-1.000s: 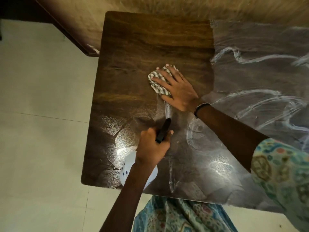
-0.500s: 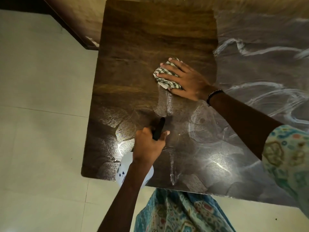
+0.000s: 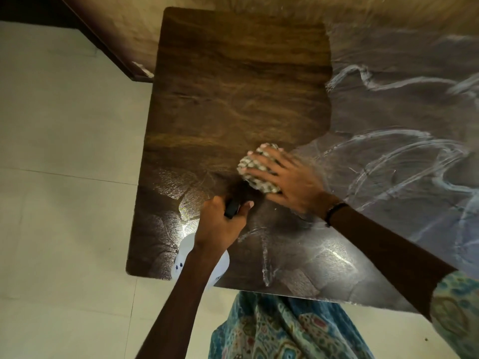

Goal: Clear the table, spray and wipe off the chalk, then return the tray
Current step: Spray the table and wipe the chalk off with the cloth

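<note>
I keep my right hand [image 3: 287,178] spread flat on the crumpled green-and-white checked cloth [image 3: 256,174], pressing it to the dark wood-grain table [image 3: 233,99] at mid-frame, so the whole palm drives the wipe. My left hand [image 3: 220,224] is wrapped tight round the black trigger head of the white plastic spray bottle [image 3: 185,257], held low in the frame near the table's close edge, ready, I judge, to wet the next patch. White chalk swirls [image 3: 388,156] remain across the right of the frame. Compared with a second ago, the cloth has slid down and rightward to the chalk boundary, close to the bottle hand.
</note>
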